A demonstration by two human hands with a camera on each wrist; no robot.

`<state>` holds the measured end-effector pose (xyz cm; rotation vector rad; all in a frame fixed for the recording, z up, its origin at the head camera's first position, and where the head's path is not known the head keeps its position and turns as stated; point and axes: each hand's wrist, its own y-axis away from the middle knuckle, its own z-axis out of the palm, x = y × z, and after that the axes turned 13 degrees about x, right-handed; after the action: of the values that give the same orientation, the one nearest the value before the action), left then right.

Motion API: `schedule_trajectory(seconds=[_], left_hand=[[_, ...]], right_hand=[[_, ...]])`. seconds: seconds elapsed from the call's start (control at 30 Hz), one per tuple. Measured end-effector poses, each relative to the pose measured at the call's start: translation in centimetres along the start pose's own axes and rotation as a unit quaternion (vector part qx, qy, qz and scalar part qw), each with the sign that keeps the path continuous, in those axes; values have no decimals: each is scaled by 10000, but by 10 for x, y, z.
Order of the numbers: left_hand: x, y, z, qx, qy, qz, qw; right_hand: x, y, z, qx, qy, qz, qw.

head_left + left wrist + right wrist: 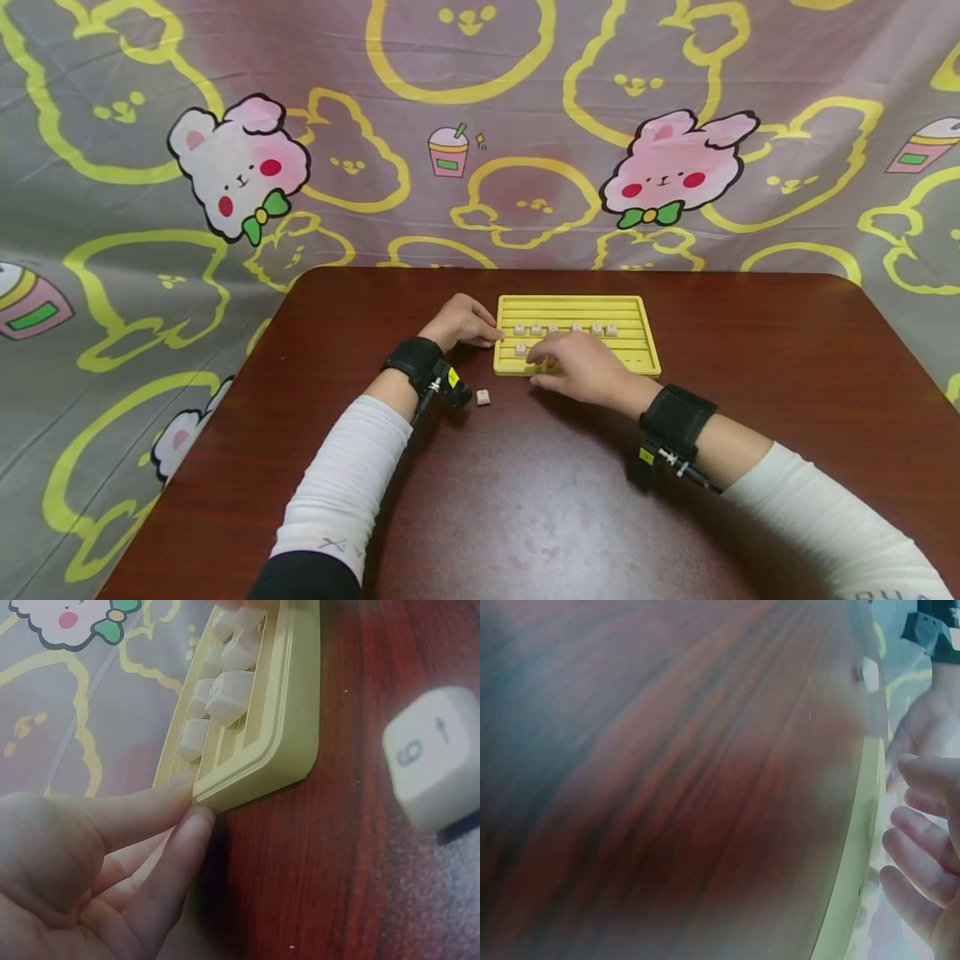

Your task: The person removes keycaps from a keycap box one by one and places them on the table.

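Observation:
A yellow ridged tray holds several white keycaps in one row and another keycap in a nearer row. At its left edge, my left hand pinches the rim between thumb and finger, as the left wrist view shows at the tray corner. My right hand is over the tray's near side, fingers loosely bent. In the right wrist view the fingers stand apart with nothing visible between them. A loose keycap, marked with a digit and an arrow, lies on the table.
The dark red wooden table extends around the tray. Behind it hangs a cloth with cartoon prints. Black wrist straps with cameras sit on both wrists, the left one close to the loose keycap.

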<state>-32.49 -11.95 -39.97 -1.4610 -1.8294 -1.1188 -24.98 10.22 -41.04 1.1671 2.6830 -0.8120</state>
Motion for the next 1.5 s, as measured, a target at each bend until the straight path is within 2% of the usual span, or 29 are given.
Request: schedule_trajectory(seconds=[0.57,0.87,1.5], left_hand=[[-1,-1,-1,-55,-39,-55,10000],[-2,-1,0,-53,106,-181,9998],[0,0,-1,27,33,-222,9997]], right_hand=[[39,20,-33,365,239,567,9974],[50,30,-34,296,400,864,9950],[56,31,-29,215,458,952,9942]])
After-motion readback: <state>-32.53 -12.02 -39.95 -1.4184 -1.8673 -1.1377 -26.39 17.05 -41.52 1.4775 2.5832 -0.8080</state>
